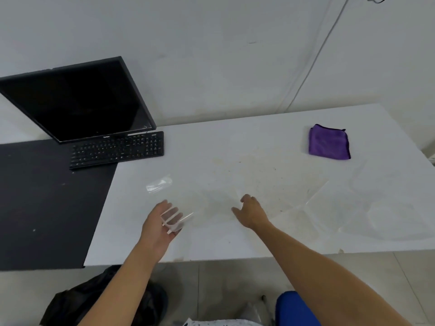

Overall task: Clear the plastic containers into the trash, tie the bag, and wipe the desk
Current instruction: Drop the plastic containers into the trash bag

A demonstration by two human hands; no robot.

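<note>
Nearest the camera, on the floor below the tabletop's near edge, a black plastic trash bag (103, 300) is seen under the left forearm, with a blue object (297, 309) to its right. Above the white tabletop (235, 147), the left hand (157, 222) is turned palm up, and its fingers are curled round a small clear plastic container with a white rim (174, 220). The right hand (250, 214) is held palm down with fingers loosely bent; whether anything is gripped cannot be told. Faint clear plastic pieces (313, 198) are spread on the tabletop just right of it. A small clear plastic bag (159, 183) lies just beyond the left hand. Far right, a folded purple cloth (329, 142) is laid flat. Far left, a black keyboard (117, 149) is set before a black monitor (77, 100).
</note>
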